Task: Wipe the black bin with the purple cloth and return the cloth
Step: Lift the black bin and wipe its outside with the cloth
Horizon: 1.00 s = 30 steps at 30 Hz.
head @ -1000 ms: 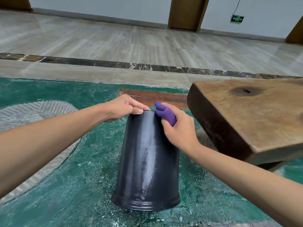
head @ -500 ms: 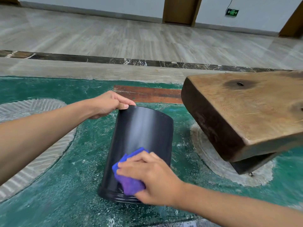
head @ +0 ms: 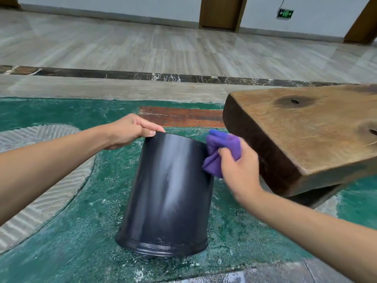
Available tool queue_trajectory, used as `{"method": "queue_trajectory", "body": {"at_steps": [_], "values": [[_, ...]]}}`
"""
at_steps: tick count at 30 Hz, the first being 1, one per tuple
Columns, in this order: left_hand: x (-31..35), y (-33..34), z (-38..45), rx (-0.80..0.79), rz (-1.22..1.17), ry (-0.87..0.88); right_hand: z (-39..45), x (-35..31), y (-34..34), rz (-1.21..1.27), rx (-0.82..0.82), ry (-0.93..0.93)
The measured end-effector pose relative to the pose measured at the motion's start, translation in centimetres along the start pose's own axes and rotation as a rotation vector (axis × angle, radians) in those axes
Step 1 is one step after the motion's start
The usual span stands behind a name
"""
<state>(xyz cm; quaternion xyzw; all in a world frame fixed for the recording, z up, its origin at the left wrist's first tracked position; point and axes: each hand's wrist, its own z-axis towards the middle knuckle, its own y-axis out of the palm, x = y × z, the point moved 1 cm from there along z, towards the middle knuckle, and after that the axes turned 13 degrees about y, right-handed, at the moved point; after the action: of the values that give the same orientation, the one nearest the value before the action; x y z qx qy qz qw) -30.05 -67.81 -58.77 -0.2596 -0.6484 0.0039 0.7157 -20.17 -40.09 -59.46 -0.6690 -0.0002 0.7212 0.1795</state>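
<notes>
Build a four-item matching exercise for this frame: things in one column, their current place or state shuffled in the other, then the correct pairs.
Things
1. black bin
2. purple cloth
3. left hand
4. wooden slab

Places or states
A. grips the far upper edge of the bin
B. bunched in the right hand against the bin's upper right side
C. upside down and tilted on the green floor
D. raised off the floor, to the right of the bin

Pairs: 1-C, 2-B, 3-A, 4-D
</notes>
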Motion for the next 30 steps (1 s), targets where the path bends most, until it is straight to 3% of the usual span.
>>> {"method": "queue_trajectory", "body": {"at_steps": [4, 8, 13, 18, 24, 30], "values": [[0.6, 0.3, 0.2, -0.034, 0.028, 0.024, 3.5, 0.7, -1.0, -0.074, 0.135, 0.218], [1.5, 1.3, 0.6, -0.074, 0.048, 0.073, 4.0, 1.1, 0.3, -0.020, 0.065, 0.275], [2.5, 2.6, 1.1, -0.087, 0.028, 0.108, 4.0, -0.6, 2.0, -0.102, -0.091, 0.101], [3.0, 4.2, 2.0, -0.027, -0.033, 0.078, 2.4, -2.0, 3.2, -0.331, -0.168, -0.286], [2.2, 3.2, 1.9, 0.039, 0.007, 0.009, -1.6, 0.2, 2.9, -0.563, -0.505, -0.520], [2.2, 2.9, 1.9, 0.037, 0.008, 0.000, -5.5, 1.6, 0.9, -0.559, -0.702, -0.693]]}}
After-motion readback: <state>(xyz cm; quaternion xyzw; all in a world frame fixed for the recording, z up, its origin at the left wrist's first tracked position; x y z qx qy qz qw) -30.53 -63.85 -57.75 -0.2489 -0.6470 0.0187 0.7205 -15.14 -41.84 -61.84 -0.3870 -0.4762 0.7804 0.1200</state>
